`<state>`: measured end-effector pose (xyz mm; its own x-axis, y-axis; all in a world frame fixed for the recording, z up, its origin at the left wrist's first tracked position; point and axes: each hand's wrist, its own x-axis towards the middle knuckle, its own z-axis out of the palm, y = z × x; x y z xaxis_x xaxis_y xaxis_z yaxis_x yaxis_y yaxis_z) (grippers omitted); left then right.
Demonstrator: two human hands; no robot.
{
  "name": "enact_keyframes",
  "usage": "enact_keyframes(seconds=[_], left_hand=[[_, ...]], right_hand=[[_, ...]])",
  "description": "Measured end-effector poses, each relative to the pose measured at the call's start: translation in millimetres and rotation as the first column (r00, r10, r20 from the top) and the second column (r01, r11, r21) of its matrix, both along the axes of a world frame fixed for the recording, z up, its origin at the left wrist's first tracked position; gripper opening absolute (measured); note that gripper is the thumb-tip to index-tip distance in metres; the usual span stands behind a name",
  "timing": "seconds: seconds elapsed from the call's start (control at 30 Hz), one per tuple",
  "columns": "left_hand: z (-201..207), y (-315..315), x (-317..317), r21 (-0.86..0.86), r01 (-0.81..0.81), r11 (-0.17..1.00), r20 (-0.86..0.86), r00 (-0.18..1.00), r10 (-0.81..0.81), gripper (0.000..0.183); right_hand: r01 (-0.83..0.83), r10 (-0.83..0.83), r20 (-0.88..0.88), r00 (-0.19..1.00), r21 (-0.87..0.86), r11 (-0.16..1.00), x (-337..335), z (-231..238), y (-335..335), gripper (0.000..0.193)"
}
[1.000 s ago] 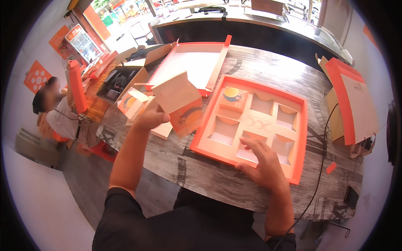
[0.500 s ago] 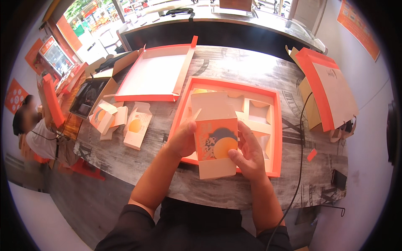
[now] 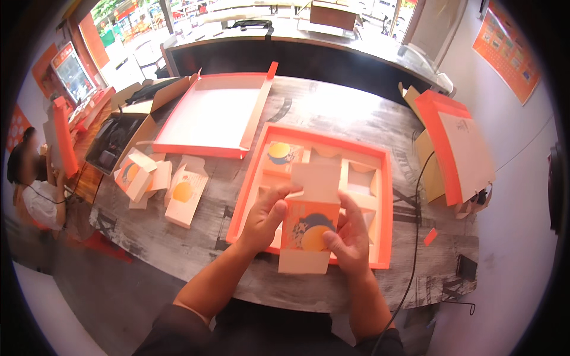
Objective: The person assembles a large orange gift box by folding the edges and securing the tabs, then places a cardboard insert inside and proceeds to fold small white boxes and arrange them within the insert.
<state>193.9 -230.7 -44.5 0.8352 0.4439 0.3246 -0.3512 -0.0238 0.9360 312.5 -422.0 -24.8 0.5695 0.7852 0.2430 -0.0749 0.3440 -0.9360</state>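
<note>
A small orange carton [image 3: 309, 225] with a printed yellow circle is between my hands, its pale flaps standing out at top and bottom. My left hand [image 3: 261, 224] is closed at the carton's upper left edge, thumb and fingers near the top flap. With the thumb on the front and the fingers along the right side, my right hand [image 3: 350, 240] grips the carton. Beneath it lies a large orange-rimmed gift box [image 3: 385, 207] with a pale compartment insert. Another small carton [image 3: 281, 155] sits in its far left compartment. My hands and the held carton hide part of the insert.
Left on the table are several loose small cartons [image 3: 185, 193] and, farther back, an orange-edged lid [image 3: 211, 113]. An open cardboard box [image 3: 139, 127] holds dark items. An orange-and-white box [image 3: 454, 151] leans at right, near a black cable [image 3: 417, 237]. A person sits at far left.
The view has shifted, so table things appear lower and more to the left. The carton has dropped slightly, uncovering the small carton in the gift box. My left fingers have moved toward its top edge.
</note>
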Motion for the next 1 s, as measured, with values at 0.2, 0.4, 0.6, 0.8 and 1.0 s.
enact_keyframes(seconds=[0.2,0.4,0.6,0.8,1.0], left_hand=[[11,-11,-1,-0.006,0.065,0.998,0.033,0.997,-0.065,0.050],[6,-8,-1,0.014,0.023,1.000,0.052,0.998,-0.023,0.034],[3,-10,4,0.141,-0.046,0.989,0.096,0.995,0.032,0.023],[2,-23,6,-0.170,-0.018,0.985,0.190,0.980,0.051,0.016],[-2,-19,8,-0.185,0.064,0.981,0.176,0.984,-0.031,0.026]], right_hand=[[0.061,-0.060,0.045,0.997,-0.028,0.998,0,0,-2,0.064],[0.087,-0.083,0.177,0.981,-0.014,0.996,1,-1,5,0.054],[0.168,-0.152,0.270,0.951,-0.036,0.985,3,-8,-1,0.051],[0.222,-0.229,0.247,0.942,0.056,0.973,-7,-11,5,0.061],[0.207,-0.197,0.289,0.937,-0.002,0.978,-3,-7,2,0.053]])
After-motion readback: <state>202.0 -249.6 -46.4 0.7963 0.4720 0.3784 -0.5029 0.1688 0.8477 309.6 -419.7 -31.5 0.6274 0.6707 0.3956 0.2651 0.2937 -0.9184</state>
